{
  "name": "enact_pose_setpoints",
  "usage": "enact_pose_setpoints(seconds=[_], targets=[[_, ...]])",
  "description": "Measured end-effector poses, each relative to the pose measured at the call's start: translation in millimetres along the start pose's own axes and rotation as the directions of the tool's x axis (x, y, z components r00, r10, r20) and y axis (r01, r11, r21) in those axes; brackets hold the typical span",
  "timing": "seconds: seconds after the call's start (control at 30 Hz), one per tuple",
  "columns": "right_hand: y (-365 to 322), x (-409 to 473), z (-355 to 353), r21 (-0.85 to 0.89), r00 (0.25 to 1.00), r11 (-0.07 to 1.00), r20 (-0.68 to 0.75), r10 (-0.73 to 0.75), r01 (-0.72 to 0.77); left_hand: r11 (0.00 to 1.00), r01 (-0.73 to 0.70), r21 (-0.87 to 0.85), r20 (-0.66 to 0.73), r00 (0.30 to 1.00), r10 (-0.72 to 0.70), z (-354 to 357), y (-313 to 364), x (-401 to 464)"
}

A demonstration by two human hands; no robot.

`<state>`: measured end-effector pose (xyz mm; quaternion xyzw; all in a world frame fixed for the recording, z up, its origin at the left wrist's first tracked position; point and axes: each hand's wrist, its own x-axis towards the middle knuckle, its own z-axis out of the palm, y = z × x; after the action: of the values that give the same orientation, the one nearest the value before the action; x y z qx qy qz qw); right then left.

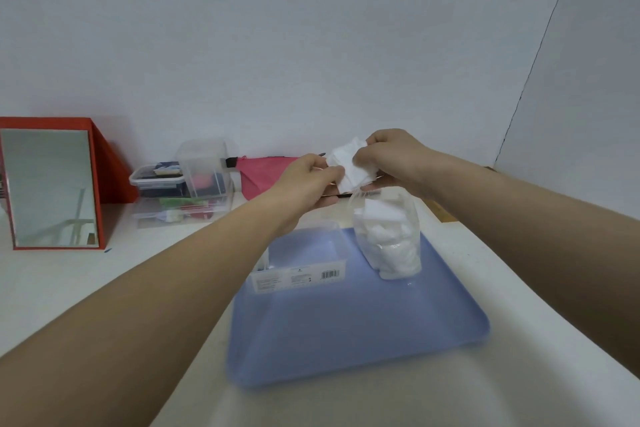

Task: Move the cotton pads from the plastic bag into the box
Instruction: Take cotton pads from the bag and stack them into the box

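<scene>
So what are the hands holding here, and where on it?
Both hands grip a small stack of white cotton pads above the plastic bag: left hand at its left edge, right hand at its right side.

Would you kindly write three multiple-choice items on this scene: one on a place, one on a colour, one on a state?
1. Where does the bag stand?
A. on the tray, right of the box
B. inside the box
C. beside the mirror

2. What colour is the tray?
A. red
B. light blue
C. green

3. What are the hands doing?
A. resting flat on the table
B. both holding a bunch of pads
C. lifting the tray

Key: 1 A, it stands upright beside the box. 2 B, the bare tray shows it. 3 B, left hand and right hand grip the pads above the bag.
</scene>
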<state>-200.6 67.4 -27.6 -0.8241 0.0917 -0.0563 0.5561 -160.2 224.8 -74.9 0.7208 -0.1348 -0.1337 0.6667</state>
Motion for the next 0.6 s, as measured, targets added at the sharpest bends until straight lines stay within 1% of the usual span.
enact_pose_setpoints(seconds=[0.07,0.13,0.23,0.4,0.47,0.6], targets=[[-0.8,-3.2,1.4,0.086,0.997,0.996,0.076,0.025,-0.032,0.999,-0.03,-0.023,-0.027,0.999,0.03,0.2,3.2,-1.3],[0.3,-5.3,1.9,0.087,0.994,0.996,0.107,0.017,-0.026,0.999,-0.039,-0.028,-0.044,0.998,0.038,-1.9,4.3,-1.0],[5.9,-4.5,2.7,0.077,0.994,0.997,0.108,0.024,-0.033,0.999,-0.04,-0.029,-0.058,0.998,0.038,-5.7,3.4,-0.8],[9.1,-3.6,13.0,0.168,0.997,0.984,0.067,0.044,-0.055,0.999,-0.043,-0.033,-0.088,0.995,0.04,-10.4,1.6,-2.3],[7.9,-3.3,16.8,0.2,0.994,0.976,0.081,0.07,-0.085,0.999,-0.037,-0.029,-0.094,0.995,0.034,-13.5,0.2,-2.5],[6.7,-3.5,22.9,0.295,0.987,0.943,0.102,0.127,-0.152,0.994,-0.027,-0.104,-0.104,0.994,0.016,-18.9,-2.8,-4.1]])
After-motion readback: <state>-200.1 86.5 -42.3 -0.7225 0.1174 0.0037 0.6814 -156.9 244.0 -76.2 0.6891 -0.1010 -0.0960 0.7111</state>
